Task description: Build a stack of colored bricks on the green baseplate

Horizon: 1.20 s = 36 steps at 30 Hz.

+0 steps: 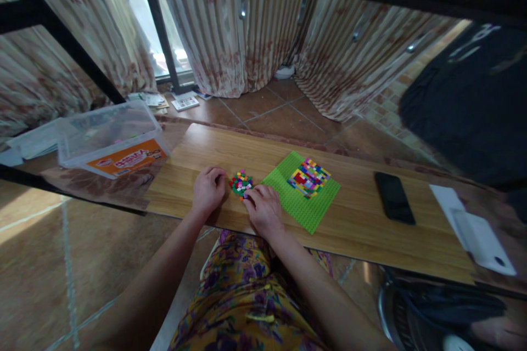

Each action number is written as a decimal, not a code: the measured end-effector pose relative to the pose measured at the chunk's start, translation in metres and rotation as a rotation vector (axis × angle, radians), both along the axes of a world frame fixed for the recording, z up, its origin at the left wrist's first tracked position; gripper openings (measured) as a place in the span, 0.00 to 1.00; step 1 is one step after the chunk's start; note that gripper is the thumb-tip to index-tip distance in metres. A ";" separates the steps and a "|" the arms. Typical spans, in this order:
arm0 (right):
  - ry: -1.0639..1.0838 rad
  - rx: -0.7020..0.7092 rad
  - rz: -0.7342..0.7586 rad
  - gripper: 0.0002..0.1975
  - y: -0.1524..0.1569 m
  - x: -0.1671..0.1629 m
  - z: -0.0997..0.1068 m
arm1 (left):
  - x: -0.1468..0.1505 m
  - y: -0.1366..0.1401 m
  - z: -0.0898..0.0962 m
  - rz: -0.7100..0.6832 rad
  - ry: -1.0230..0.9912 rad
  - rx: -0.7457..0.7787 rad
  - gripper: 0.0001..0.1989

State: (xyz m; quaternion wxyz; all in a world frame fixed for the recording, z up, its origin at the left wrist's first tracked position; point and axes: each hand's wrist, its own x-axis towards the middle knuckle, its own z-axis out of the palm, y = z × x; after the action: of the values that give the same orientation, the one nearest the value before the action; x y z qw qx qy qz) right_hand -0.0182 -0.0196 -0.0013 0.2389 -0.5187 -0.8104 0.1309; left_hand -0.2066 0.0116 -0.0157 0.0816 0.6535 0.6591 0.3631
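Observation:
A small heap of multicoloured toy building bricks (241,183) lies on the wooden board between my hands. My left hand (209,189) rests just left of the heap, its thumb and fingers drawn together. Whatever it may hold is too small to see. At the heap's right edge, my right hand (265,209) reaches in with curled fingers, its fingertips touching the bricks. Its grip is partly hidden. Right of that hand lies a green studded baseplate (315,218), set at an angle. A dense patch of coloured bricks (309,177) is fixed on its far half.
A clear plastic box (111,126) with an orange label stands at the board's left end. A black phone (394,197) lies on the wooden board (354,236) to the right. Beyond it is a white object (480,236). Behind hang striped curtains (230,38).

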 end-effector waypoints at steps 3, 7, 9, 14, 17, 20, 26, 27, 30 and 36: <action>-0.009 0.003 -0.004 0.06 0.000 0.001 0.000 | 0.000 0.000 0.000 -0.006 -0.002 0.016 0.09; -0.034 0.005 -0.016 0.06 0.000 0.003 -0.001 | 0.000 0.000 0.000 -0.011 0.005 0.007 0.10; -0.037 0.006 -0.020 0.06 -0.001 0.005 -0.001 | 0.000 0.000 0.000 -0.008 0.009 0.007 0.10; -0.001 -0.008 -0.040 0.06 -0.006 0.009 -0.002 | 0.000 0.000 -0.001 0.001 0.012 0.002 0.09; 0.029 -0.018 -0.053 0.05 -0.008 0.012 -0.003 | -0.001 0.000 -0.001 -0.002 0.015 0.010 0.10; 0.043 -0.010 -0.051 0.08 -0.009 0.013 -0.004 | -0.001 0.000 -0.002 -0.003 0.014 0.009 0.10; 0.001 -0.002 -0.043 0.06 -0.007 0.012 -0.003 | -0.001 0.000 -0.002 -0.009 0.009 0.025 0.09; 0.000 0.000 -0.046 0.05 -0.007 0.012 -0.003 | -0.001 0.000 -0.002 -0.005 0.008 0.024 0.10; 0.017 0.009 -0.060 0.05 -0.008 0.013 -0.004 | -0.001 0.000 -0.002 0.000 0.007 0.017 0.10; 0.120 0.000 -0.068 0.05 -0.008 0.016 -0.009 | 0.000 0.000 0.000 0.003 0.010 0.006 0.09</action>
State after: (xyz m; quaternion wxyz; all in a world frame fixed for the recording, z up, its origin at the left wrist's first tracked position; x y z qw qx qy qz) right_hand -0.0021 -0.0279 -0.0099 0.2914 -0.5370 -0.7766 0.1538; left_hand -0.2066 0.0117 -0.0162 0.0758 0.6545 0.6594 0.3621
